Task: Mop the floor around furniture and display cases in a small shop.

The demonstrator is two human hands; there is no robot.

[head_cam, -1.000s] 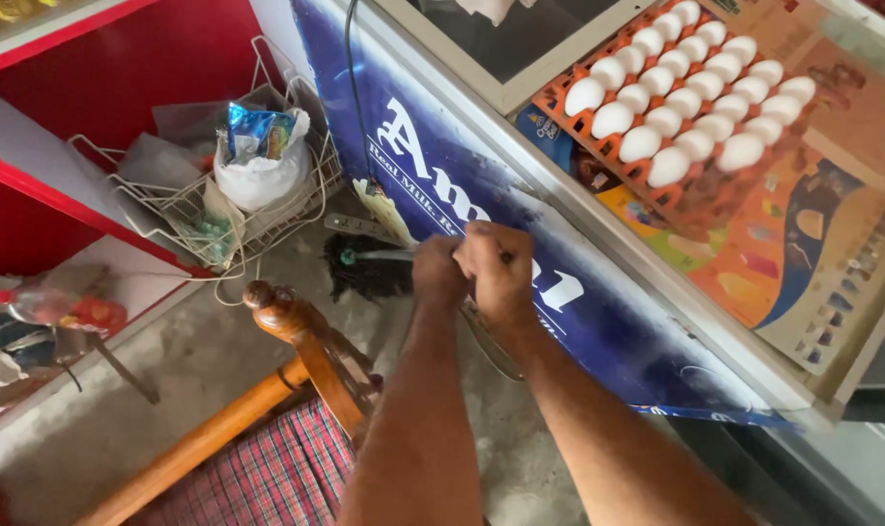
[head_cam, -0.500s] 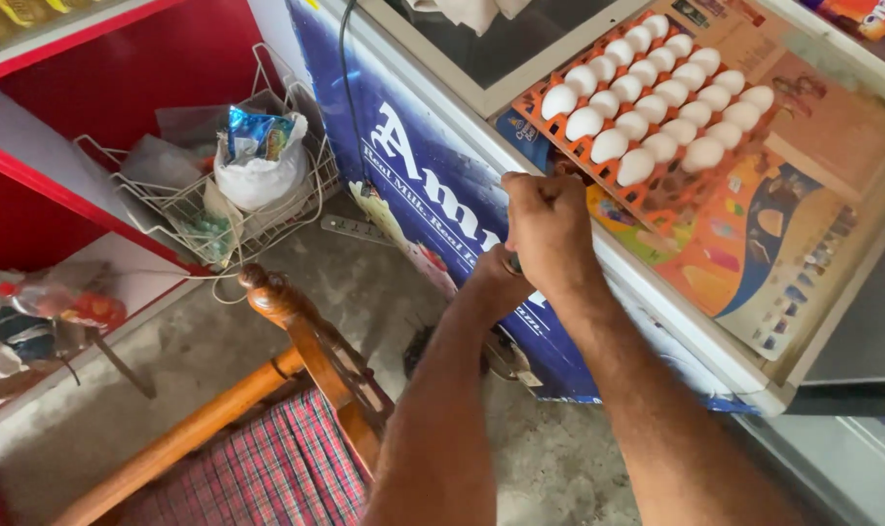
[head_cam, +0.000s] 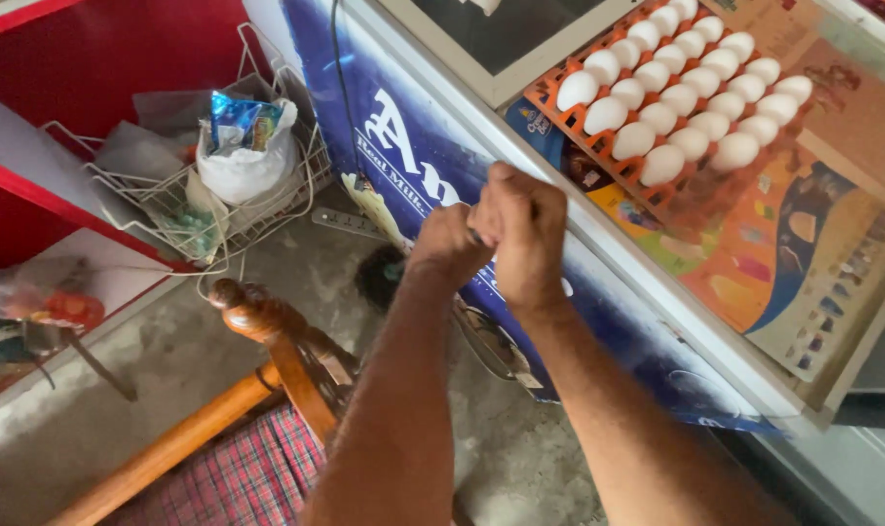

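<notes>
We hold both hands together against the blue front of the chest freezer [head_cam: 433, 175], left hand [head_cam: 449, 245] touching right hand [head_cam: 522, 232], fingers of both curled tight around something too small to make out. The egg tray [head_cam: 686, 107] sits on the freezer's top surface at two o'clock, nearer the right hand.

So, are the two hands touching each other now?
Touching. The head view shows the left hand pressed against the right hand, both closed in fists with no gap, in front of the blue freezer.
</notes>
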